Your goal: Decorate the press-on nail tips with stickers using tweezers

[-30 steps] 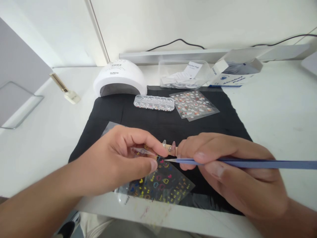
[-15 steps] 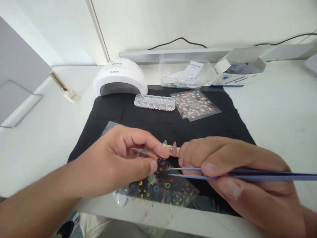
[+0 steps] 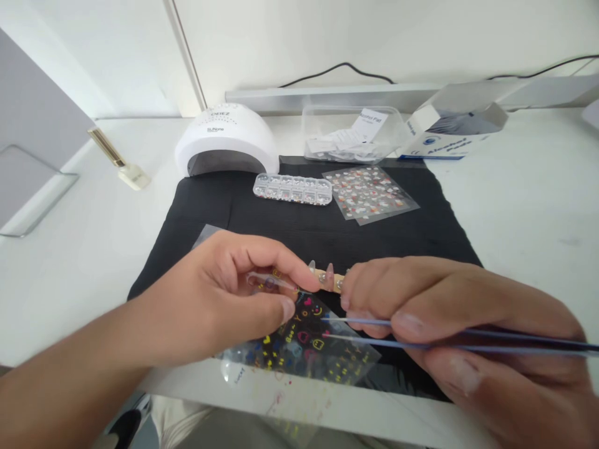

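Note:
My left hand (image 3: 224, 299) pinches one end of a small wooden stick (image 3: 327, 279) that carries clear false nail tips. My right hand (image 3: 449, 324) holds the stick's other end with its fingertips and grips blue tweezers (image 3: 421, 333), whose two tips are apart above a transparent sticker sheet (image 3: 304, 352) of bright small stickers. The sheet lies on a black mat (image 3: 299, 231) at the table's front edge.
A white nail lamp (image 3: 227, 140) stands behind the mat. A clear compartment box of rhinestones (image 3: 292, 188) and another sticker sheet (image 3: 369, 193) lie on the mat's far side. Behind are a clear tub (image 3: 350, 134), an open blue-and-white box (image 3: 449, 131) and a gold-capped bottle (image 3: 119, 162).
The tweezers were closed over the sticker sheet; their tips have spread apart and dropped lower. My right hand has shifted a little right and toward me. The left hand stays put.

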